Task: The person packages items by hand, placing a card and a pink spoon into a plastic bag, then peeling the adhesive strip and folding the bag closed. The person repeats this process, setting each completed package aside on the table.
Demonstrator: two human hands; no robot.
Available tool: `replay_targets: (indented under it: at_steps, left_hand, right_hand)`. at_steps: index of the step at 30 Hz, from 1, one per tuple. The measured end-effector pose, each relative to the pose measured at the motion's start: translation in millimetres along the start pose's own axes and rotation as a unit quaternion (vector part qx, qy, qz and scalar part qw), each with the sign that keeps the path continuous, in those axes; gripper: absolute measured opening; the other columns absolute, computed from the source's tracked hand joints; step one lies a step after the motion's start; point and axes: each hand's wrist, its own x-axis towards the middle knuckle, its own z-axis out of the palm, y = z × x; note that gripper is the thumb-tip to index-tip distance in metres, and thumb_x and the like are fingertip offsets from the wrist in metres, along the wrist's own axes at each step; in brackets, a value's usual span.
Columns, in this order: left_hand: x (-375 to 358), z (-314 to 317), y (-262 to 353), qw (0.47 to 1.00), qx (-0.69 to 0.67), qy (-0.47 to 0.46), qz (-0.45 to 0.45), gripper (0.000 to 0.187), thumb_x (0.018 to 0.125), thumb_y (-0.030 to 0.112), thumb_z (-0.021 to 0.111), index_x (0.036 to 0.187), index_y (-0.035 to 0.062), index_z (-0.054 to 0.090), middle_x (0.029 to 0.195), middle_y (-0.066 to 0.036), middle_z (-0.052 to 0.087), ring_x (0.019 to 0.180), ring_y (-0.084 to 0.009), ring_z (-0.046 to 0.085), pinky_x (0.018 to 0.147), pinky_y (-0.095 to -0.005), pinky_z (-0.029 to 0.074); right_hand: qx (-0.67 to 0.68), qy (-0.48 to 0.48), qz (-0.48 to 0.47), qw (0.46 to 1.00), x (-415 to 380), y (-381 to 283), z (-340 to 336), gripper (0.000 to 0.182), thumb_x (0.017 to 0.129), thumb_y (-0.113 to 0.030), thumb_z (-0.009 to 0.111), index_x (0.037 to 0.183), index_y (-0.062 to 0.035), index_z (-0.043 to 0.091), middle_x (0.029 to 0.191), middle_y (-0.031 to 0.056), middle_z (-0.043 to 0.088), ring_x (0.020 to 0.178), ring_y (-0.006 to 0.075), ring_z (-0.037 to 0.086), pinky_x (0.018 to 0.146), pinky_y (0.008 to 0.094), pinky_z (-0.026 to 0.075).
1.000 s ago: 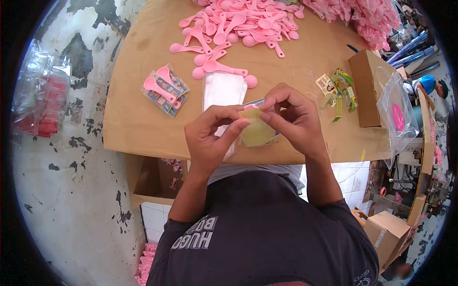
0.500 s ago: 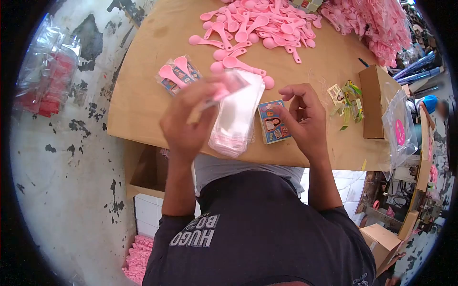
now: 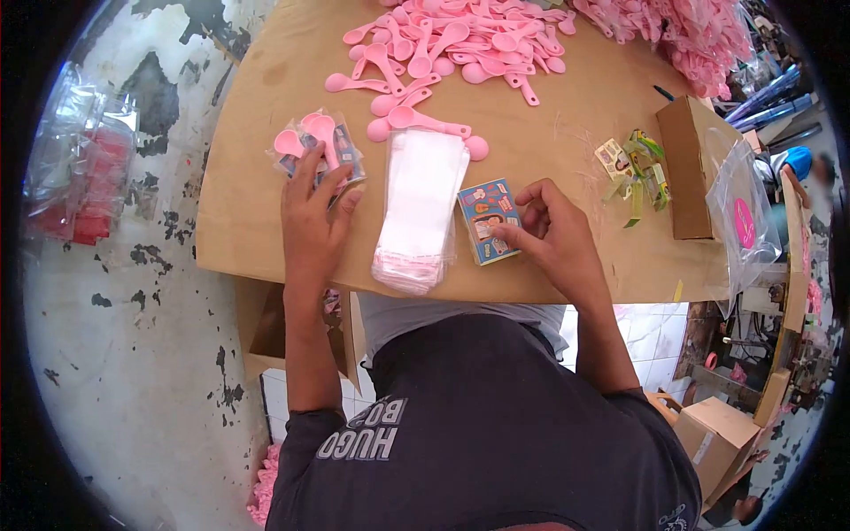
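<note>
My left hand [image 3: 314, 199] lies over a small pile of clear-bagged pink measuring spoons [image 3: 320, 133] with printed cards, fingers stretched out and touching the packs. My right hand [image 3: 562, 234] is beside a stack of blue printed cards [image 3: 489, 199]. Its thumb rests on the top card, and the other fingers are loosely curled, apart from the thumb. Between my hands lies a stack of clear plastic bags [image 3: 421, 195], their flap ends toward me. Behind the bags are loose pink spoons [image 3: 429, 121].
A heap of pink spoons [image 3: 469, 40] covers the table's far side, with bagged pink items [image 3: 682, 44] at far right. Green-yellow packaging pieces [image 3: 651, 168], a cardboard box [image 3: 686, 168] and a clear bag with a pink label [image 3: 744, 221] are at right.
My left hand has moved left and down with a bagged spoon onto the pile of packs. My right thumb has shifted over the card stack. The view has shifted slightly.
</note>
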Motion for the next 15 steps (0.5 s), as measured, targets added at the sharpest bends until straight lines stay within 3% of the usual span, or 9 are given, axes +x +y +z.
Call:
replay_targets:
  at_steps: [4, 8, 10, 11, 13, 14, 15]
  left_hand:
    - [1.5, -12.0, -20.4, 0.999, -0.046, -0.011, -0.026, 0.023, 0.097, 0.016, 0.065, 0.115, 0.0050, 0.074, 0.147, -0.017, 0.055, 0.137, -0.0376, 0.049, 0.112, -0.0468, 0.040]
    - [4.7, -23.8, -17.7, 0.996, -0.068, 0.008, -0.057, 0.022, 0.100, 0.016, 0.063, 0.113, 0.0005, 0.072, 0.143, -0.017, 0.059, 0.134, -0.0342, 0.054, 0.111, -0.0431, 0.043]
    - [3.9, -19.5, -6.5, 0.985, -0.077, 0.153, -0.002, 0.024, 0.099, 0.018, 0.066, 0.113, -0.0009, 0.071, 0.128, -0.018, 0.068, 0.117, -0.0308, 0.064, 0.100, -0.0394, 0.049]
    - [-0.2, -14.5, -0.1, 0.986, -0.075, 0.152, -0.005, 0.024, 0.099, 0.018, 0.066, 0.113, -0.0009, 0.071, 0.128, -0.018, 0.068, 0.117, -0.0308, 0.064, 0.100, -0.0394, 0.049]
    - [-10.6, -1.2, 15.4, 0.963, -0.199, 0.051, -0.175, 0.027, 0.095, 0.021, 0.072, 0.108, -0.0021, 0.071, 0.102, -0.013, 0.072, 0.092, -0.0234, 0.067, 0.082, -0.0341, 0.053]
    - [-9.5, 3.5, 27.4, 0.962, -0.198, 0.055, -0.180, 0.027, 0.095, 0.021, 0.072, 0.108, -0.0021, 0.071, 0.102, -0.013, 0.072, 0.092, -0.0234, 0.067, 0.082, -0.0341, 0.053]
    - [-4.1, 7.2, 41.1, 0.959, -0.204, 0.006, -0.195, 0.027, 0.093, 0.022, 0.075, 0.104, -0.0025, 0.070, 0.091, -0.010, 0.069, 0.082, -0.0189, 0.063, 0.074, -0.0325, 0.051]
  right_hand:
    - [0.041, -0.040, 0.054, 0.997, 0.6, 5.3, -6.3, 0.035, 0.089, -0.030, 0.081, 0.096, 0.0017, 0.066, 0.077, 0.0071, 0.062, 0.067, 0.0148, 0.055, 0.062, 0.0316, 0.045]
    - [0.085, -0.005, 0.044, 0.995, -1.0, 18.5, -7.1, 0.030, 0.094, -0.025, 0.075, 0.097, 0.0040, 0.068, 0.080, 0.0086, 0.064, 0.069, 0.0133, 0.055, 0.062, 0.0310, 0.045]
    - [0.040, 0.027, -0.018, 0.999, -1.8, 18.5, -11.9, 0.027, 0.097, -0.021, 0.071, 0.104, 0.0047, 0.069, 0.081, 0.0101, 0.064, 0.071, 0.0112, 0.055, 0.063, 0.0298, 0.044]
    - [0.041, 0.024, -0.017, 0.999, -1.4, 18.4, -13.5, 0.027, 0.097, -0.021, 0.071, 0.104, 0.0047, 0.069, 0.081, 0.0101, 0.064, 0.071, 0.0112, 0.055, 0.063, 0.0298, 0.044]
    - [0.039, 0.145, -0.059, 0.987, 2.6, 15.2, -16.2, 0.023, 0.098, -0.017, 0.069, 0.108, 0.0034, 0.070, 0.086, 0.0095, 0.067, 0.075, 0.0115, 0.058, 0.068, 0.0276, 0.046]
    - [0.039, 0.140, -0.061, 0.988, 3.6, 10.7, -17.0, 0.023, 0.098, -0.017, 0.069, 0.108, 0.0034, 0.070, 0.086, 0.0095, 0.067, 0.075, 0.0115, 0.058, 0.068, 0.0276, 0.046]
    - [0.136, 0.137, -0.064, 0.979, 3.7, 4.8, -18.8, 0.021, 0.099, -0.016, 0.068, 0.109, 0.0026, 0.070, 0.090, 0.0075, 0.069, 0.078, 0.0121, 0.059, 0.071, 0.0266, 0.047]
